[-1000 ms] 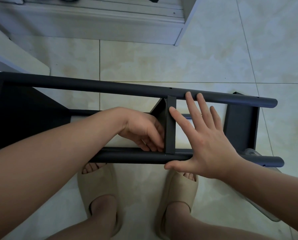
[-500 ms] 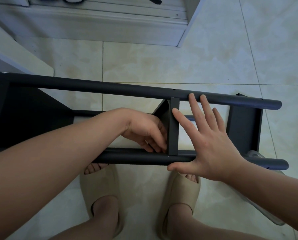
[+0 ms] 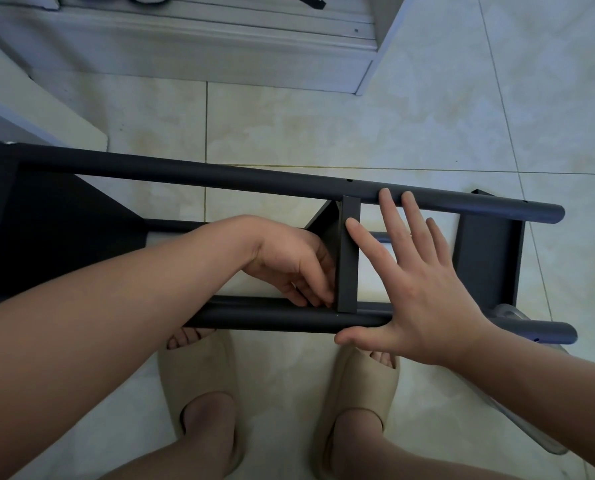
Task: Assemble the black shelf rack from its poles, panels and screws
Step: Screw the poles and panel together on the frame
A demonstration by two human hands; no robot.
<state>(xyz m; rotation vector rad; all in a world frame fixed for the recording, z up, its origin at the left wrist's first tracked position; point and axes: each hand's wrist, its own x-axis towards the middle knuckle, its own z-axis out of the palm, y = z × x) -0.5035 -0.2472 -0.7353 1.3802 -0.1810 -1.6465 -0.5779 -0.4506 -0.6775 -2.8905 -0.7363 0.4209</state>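
Lying sideways, rack runs left-right across frame. Left hand curled at panel, grasp unclear; right hand splayed.

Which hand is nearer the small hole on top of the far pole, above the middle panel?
Right. The right hand lies spread, fingertips on the far pole just right of the hole. The left hand sits lower, left of the middle panel.

Matt black metal poles over glossy marbled floor tiles.
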